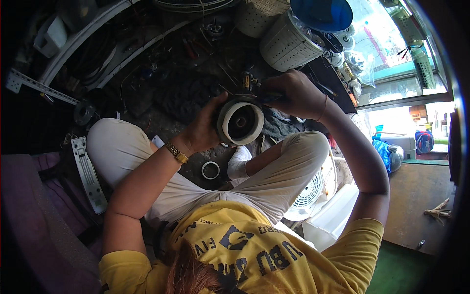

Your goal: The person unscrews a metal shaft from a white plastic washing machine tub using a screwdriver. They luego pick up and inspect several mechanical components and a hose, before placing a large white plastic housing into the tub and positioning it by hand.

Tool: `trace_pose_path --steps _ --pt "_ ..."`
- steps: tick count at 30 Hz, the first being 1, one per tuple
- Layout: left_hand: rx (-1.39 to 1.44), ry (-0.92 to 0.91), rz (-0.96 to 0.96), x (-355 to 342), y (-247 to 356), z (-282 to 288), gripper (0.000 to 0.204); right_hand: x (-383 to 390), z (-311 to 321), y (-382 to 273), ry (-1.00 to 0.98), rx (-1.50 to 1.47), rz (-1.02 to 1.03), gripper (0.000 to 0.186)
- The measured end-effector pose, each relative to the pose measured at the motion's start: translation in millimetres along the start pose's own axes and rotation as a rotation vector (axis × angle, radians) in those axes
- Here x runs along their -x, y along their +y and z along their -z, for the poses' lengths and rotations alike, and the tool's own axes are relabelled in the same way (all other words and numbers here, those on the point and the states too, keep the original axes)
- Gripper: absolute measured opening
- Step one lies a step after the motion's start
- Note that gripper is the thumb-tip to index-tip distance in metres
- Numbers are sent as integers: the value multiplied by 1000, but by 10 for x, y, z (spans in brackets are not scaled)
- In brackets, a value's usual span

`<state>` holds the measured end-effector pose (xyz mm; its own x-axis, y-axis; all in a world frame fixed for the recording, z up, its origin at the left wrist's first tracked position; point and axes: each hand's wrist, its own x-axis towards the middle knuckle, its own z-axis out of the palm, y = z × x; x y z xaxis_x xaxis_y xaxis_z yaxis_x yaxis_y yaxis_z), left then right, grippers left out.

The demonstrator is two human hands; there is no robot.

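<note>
A round, cup-like metal part [260, 123] with a pale rim and a dark hollow inside is held up over my lap, its open side toward me. My left hand [204, 126] is wrapped round its left side. At its upper right edge, my right hand [296, 97] is closed on a dark-handled tool [272, 97]; its working end is too dark to make out. A small brass-coloured fitting [248, 81] shows just beyond the part. Below, a pale ring [210, 170] lies on the floor between my legs.
White perforated baskets [289, 45] stand at the far right, one topped by a blue basin [323, 13]. Dark cloth [188, 93] and red-handled pliers [190, 48] lie on the floor ahead. A white fan-like grille [308, 196] sits by my right leg, a metal strip [88, 174] by my left.
</note>
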<state>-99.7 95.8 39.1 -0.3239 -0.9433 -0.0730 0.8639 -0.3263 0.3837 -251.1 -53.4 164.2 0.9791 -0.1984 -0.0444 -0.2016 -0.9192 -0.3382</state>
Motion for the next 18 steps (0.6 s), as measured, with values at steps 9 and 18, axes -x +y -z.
trace_pose_path --steps 9,18 --pt "56 -49 -16 -2 7 -46 57 -2 -101 128 12 -170 -48 19" --pt "-99 27 -170 74 127 -41 54 -258 -39 92 -87 -85 -125 23"
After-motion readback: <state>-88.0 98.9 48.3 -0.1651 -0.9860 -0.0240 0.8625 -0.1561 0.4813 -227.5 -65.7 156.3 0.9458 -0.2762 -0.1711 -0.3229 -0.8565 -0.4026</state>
